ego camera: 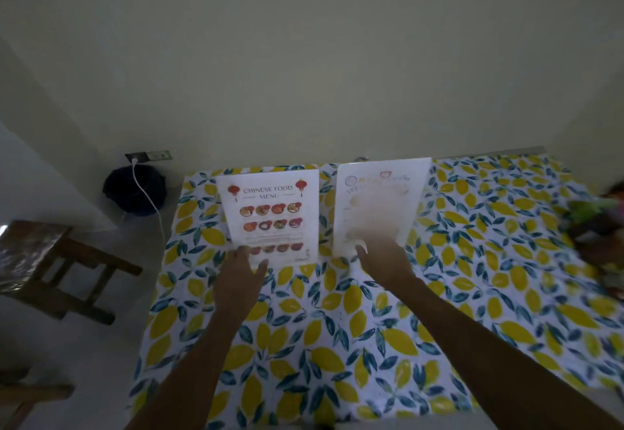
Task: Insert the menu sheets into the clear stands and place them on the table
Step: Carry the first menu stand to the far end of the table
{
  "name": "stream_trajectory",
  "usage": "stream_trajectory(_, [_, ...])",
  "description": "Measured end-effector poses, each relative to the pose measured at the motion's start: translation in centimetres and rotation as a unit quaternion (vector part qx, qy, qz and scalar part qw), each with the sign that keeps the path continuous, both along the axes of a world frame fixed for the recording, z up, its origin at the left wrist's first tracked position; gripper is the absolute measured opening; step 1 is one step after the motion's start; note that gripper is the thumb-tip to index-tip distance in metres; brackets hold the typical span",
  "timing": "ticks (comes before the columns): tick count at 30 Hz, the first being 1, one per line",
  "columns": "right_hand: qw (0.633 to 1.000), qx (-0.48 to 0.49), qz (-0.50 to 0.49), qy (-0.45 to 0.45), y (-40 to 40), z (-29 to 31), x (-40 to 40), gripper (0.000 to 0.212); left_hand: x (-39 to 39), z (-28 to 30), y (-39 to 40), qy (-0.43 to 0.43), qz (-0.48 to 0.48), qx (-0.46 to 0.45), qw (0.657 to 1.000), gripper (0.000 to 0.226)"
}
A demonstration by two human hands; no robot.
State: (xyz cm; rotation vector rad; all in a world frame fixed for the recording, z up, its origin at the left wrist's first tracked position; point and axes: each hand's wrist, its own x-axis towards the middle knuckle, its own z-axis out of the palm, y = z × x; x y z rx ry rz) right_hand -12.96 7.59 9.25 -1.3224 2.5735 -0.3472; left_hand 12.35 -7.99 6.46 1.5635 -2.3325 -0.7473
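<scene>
Two menu stands are upright at the far side of the table (304, 345), which has a lemon-print cloth. The left stand (270, 207) holds a sheet headed "Chinese Food Menu". The right stand (381, 200) holds a paler, blurred sheet. My left hand (241, 271) touches the bottom edge of the left stand with fingers spread. My right hand (381, 257) rests against the lower front of the right stand, and whether it grips the stand I cannot tell.
A wall rises right behind the stands. A wooden stool (50, 267) stands on the floor at the left. A dark round object (135, 190) with a white cable (148, 200) sits near a wall socket. Blurred colourful items (601, 220) lie at the table's right edge.
</scene>
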Motion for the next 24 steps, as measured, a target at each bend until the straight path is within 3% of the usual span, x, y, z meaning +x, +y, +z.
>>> stream_trajectory(10, [0.999,0.011,-0.042,0.031,7.2,1.3,-4.9,0.04,-9.2,1.2,6.2,0.05,-0.103,0.023,0.993,0.047])
stream_trajectory(15, [0.999,-0.013,-0.052,-0.003,7.8,-0.3,-9.5,0.039,-14.7,0.1,6.8,0.077,-0.142,0.107,0.981,0.067])
stream_trajectory(19, [0.996,-0.019,-0.067,-0.064,6.6,-2.4,-13.5,0.047,-18.4,-0.6,7.3,0.099,-0.076,0.104,0.987,0.082])
stream_trajectory(24, [0.977,-0.089,-0.084,-0.177,3.6,-5.0,-16.5,0.062,-21.4,-1.7,6.5,0.088,0.018,0.103,0.991,0.086])
